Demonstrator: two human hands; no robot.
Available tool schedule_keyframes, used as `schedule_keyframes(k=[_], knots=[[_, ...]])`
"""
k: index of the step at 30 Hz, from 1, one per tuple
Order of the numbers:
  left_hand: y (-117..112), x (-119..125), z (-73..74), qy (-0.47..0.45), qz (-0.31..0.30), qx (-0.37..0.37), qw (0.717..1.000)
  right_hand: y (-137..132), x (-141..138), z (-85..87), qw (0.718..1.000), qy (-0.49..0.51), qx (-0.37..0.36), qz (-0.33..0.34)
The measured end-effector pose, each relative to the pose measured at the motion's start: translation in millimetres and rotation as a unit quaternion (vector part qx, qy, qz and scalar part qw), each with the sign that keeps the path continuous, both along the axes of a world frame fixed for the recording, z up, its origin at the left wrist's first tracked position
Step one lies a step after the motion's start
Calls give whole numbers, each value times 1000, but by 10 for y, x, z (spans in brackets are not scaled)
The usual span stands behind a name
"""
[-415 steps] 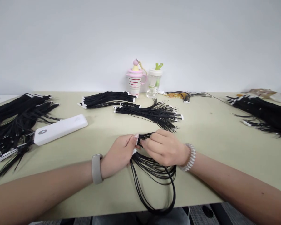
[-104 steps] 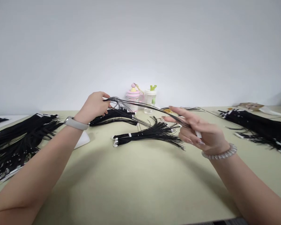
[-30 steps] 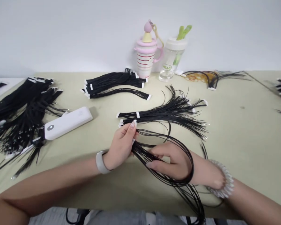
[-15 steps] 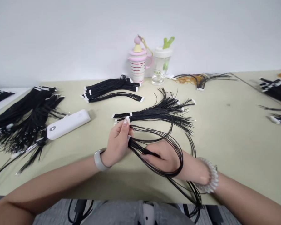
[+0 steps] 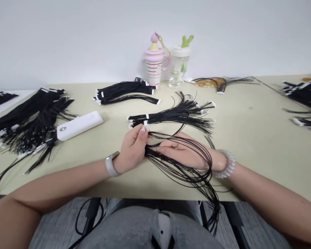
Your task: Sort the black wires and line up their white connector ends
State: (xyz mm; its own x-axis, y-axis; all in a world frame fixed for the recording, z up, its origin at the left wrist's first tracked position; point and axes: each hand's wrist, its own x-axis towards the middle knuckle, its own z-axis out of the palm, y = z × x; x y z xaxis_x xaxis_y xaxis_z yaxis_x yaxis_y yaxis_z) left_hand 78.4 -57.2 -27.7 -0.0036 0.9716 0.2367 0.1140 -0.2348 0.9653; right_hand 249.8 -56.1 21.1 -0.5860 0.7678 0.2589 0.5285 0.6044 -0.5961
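My left hand (image 5: 134, 147) is closed around one end of a bundle of thin black wires (image 5: 197, 174). A white connector (image 5: 145, 123) pokes out above its thumb. From there the wires bend round in a wide loop, and their loose ends droop past the table's front edge. Inside that loop is my right hand (image 5: 185, 152), thumb and fingers drawn together on wires close to the left hand; strands cross over its back. Just beyond both hands lies a pile of black wire harnesses (image 5: 168, 116) with white connectors, its loose ends fanned to the right.
A white oblong device (image 5: 80, 125) lies left, beside a large heap of black wires (image 5: 38, 117). Bundled harnesses (image 5: 124, 90) rest further back, near a pink-lidded cup (image 5: 154, 65) and a clear bottle (image 5: 177, 65). More black wires (image 5: 304, 93) lie far right.
My right hand has shifted up and away from me, its fingers now nearer the left hand. The wire loop has spread wider. The view has tilted slightly downward.
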Motion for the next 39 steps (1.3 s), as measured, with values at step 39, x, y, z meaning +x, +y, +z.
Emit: schedule_keyframes(k=[39], knots=[[-38,29,-155,-86,-61,-143,984,247,502,171,908,362,4,-213]])
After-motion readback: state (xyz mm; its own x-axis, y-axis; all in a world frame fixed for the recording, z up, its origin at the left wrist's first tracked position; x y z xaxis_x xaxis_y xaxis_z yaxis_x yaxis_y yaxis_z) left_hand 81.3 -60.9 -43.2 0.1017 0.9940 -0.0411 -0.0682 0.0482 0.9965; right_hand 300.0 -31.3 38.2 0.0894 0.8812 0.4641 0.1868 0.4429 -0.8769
